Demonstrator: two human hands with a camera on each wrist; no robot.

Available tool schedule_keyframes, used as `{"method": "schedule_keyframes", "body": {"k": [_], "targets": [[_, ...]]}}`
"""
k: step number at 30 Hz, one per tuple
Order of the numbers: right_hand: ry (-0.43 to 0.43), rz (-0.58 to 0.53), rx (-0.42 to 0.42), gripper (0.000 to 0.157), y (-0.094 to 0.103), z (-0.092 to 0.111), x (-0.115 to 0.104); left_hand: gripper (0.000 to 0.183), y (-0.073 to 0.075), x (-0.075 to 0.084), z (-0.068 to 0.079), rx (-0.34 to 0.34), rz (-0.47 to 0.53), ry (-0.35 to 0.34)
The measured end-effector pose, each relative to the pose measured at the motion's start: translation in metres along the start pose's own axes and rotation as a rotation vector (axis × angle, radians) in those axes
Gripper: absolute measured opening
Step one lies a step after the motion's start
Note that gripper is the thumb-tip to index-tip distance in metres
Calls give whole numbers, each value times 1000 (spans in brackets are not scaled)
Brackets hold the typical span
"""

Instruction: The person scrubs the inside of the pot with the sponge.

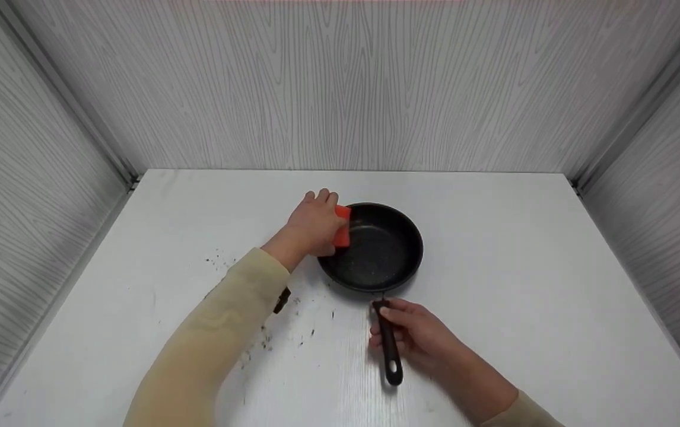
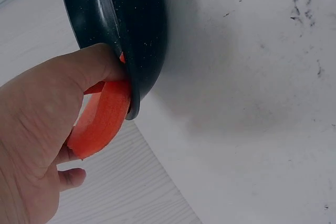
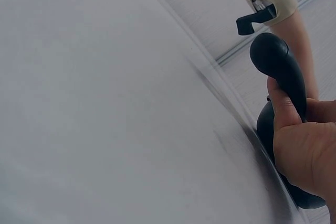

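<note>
A black frying pan (image 1: 378, 255) is over the white table, its handle (image 1: 392, 362) pointing toward the near edge. My right hand (image 1: 420, 332) grips the handle close to the pan body, thumb on top. At the pan's left rim, my left hand (image 1: 316, 224) holds an orange-red sponge (image 1: 343, 228) against the inner wall. In the left wrist view the sponge (image 2: 100, 121) bends across the rim, pinched between the thumb and the fingers. White specks dot the pan's outer side (image 2: 144, 30). From the right wrist, the handle (image 3: 281, 61) rises out of the right hand (image 3: 304, 148).
Dark crumbs (image 1: 266, 338) and smudges lie scattered on the white table (image 1: 524, 255), left of and below the pan. Grey wood-grain panels (image 1: 340, 89) enclose the table at the back and both sides. A black wrist mount (image 3: 257, 19) sits on the left sleeve.
</note>
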State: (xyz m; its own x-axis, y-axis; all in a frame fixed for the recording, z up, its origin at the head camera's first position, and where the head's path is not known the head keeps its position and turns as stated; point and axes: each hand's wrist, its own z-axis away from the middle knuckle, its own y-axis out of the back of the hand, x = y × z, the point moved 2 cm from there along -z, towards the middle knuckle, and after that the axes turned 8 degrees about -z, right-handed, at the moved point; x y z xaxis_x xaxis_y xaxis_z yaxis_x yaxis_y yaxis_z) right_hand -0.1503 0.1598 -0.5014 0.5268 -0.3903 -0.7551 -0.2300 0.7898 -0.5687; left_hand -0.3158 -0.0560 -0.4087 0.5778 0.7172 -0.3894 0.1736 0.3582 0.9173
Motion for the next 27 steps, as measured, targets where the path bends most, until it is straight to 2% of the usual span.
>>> {"method": "schedule_keyframes", "body": {"k": [4,14,27], "targets": [[-3,17,32,41,0,0,-1,43,3,-1,4,-10,-9,-14],[-15,0,30,43,0,0,-1,33,6,-4,9,-52,15,-49],[-24,21,31,42,1,-1,-1,38,6,-4,13,-86,45,-65]]}}
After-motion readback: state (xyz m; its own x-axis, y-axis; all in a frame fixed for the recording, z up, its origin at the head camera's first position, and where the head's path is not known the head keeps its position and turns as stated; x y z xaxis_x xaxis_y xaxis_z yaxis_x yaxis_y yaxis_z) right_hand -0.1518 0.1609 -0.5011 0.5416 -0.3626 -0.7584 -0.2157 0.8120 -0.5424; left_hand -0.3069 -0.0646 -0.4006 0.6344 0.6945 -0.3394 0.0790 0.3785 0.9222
